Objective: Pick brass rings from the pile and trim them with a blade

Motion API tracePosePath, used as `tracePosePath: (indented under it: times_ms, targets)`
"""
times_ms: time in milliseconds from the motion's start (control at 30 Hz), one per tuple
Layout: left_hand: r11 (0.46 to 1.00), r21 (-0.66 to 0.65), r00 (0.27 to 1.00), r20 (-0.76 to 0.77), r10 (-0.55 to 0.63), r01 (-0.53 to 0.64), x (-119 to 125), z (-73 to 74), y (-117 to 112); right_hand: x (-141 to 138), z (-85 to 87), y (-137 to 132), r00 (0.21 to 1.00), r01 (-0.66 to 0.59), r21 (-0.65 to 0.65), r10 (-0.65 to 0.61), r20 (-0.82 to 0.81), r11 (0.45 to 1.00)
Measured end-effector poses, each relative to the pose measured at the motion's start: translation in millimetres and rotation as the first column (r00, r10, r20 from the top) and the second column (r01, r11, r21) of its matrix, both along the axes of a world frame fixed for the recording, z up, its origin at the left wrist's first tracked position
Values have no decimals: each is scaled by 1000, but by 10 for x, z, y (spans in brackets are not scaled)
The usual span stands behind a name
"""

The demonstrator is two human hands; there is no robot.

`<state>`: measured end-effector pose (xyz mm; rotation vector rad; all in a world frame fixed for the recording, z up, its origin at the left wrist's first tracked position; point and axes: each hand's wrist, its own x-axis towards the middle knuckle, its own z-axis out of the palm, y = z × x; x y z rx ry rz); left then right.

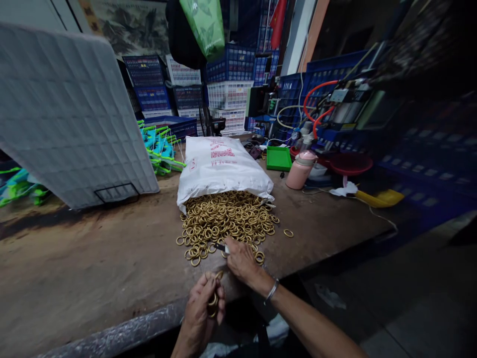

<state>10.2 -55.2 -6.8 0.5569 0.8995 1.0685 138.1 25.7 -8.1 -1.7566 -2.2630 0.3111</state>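
A heap of gold rings (227, 221) spills from the open mouth of a white sack (221, 166) lying on the brown worktable (112, 258). My left hand (203, 308) is closed around a stack of several gold rings near the table's front edge. My right hand (242, 261) rests at the near edge of the heap, fingers pinched on a small dark and white tool (221, 247) that points left into the rings. A metal bracelet circles my right wrist. One ring (288, 232) lies alone to the right of the heap.
A grey quilted panel (70, 114) leans at the left. Behind the sack are a pink bottle (301, 169), a green tray (278, 158), a red bowl (350, 163), a machine with red hoses (335, 107) and stacked blue and white crates (227, 89). Turquoise-green hangers (162, 146) lie at back left.
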Motion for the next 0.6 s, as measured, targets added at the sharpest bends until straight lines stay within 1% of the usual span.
tracePosePath:
  times_ms: [100, 200, 333, 500, 600]
  targets:
    - [999, -29, 998, 51, 32, -31, -25, -14, 32, -65, 49, 177, 999, 33, 73, -32, -14, 997]
    - [996, -60, 995, 74, 73, -69, -61, -11, 73, -160, 52, 308, 1000, 23, 81, -24, 8, 996]
    - [989, -113, 982, 151, 115, -98, -107, -15, 135, -270, 10, 393, 997, 28, 81, -34, 66, 996]
    - [978, -175, 961, 233, 150, -110, -185, -130, 234, -309, 23, 426, 996, 34, 39, -37, 81, 999]
    - [959, -263, 961, 220, 169, -109, -236, -204, 287, -309, 23, 436, 996, 47, 13, -48, 78, 999]
